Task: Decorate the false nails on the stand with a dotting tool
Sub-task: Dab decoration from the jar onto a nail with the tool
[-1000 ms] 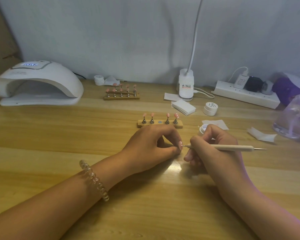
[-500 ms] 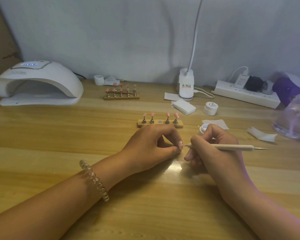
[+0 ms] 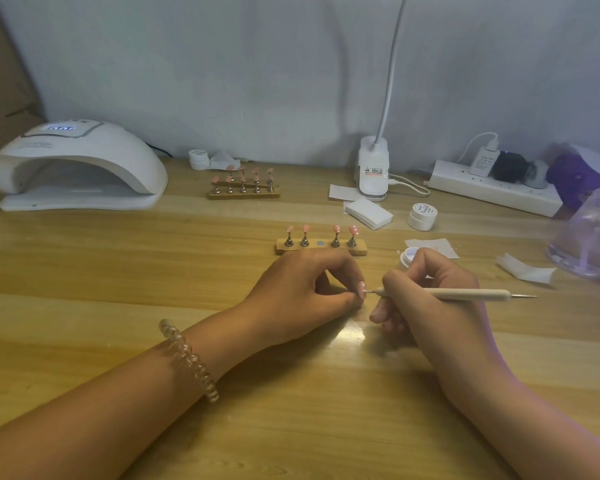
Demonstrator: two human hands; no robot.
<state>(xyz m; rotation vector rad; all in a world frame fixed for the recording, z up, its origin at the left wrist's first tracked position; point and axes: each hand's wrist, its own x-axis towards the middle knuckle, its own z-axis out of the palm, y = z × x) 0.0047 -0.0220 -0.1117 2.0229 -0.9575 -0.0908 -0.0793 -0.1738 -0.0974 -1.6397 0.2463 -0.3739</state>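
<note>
Across a wooden table (image 3: 84,271), seen from over the person's own forearms, a white nail dryer (image 3: 77,164) sits far back at ten o'clock and a power strip (image 3: 492,188) at two o'clock. Near the centre the left hand (image 3: 302,292), fingers curled, and the right hand (image 3: 430,299), fingers wrapped pen-style, rest close together without touching.

Just past them at twelve o'clock stands a wooden stand (image 3: 312,250) carrying four pink nails on metal pegs, its middle spot bare; the two right-hand nails bear white dots. A second stand (image 3: 243,195) sits farther back at eleven o'clock.

The right hand grips a dotting tool (image 3: 471,294), which lies level and points to nine o'clock. An open jar (image 3: 407,258) peeks from behind that hand. The left thumb and forefinger pinch one pink false nail (image 3: 362,290), with the tool's fine tip right at its face.
</note>
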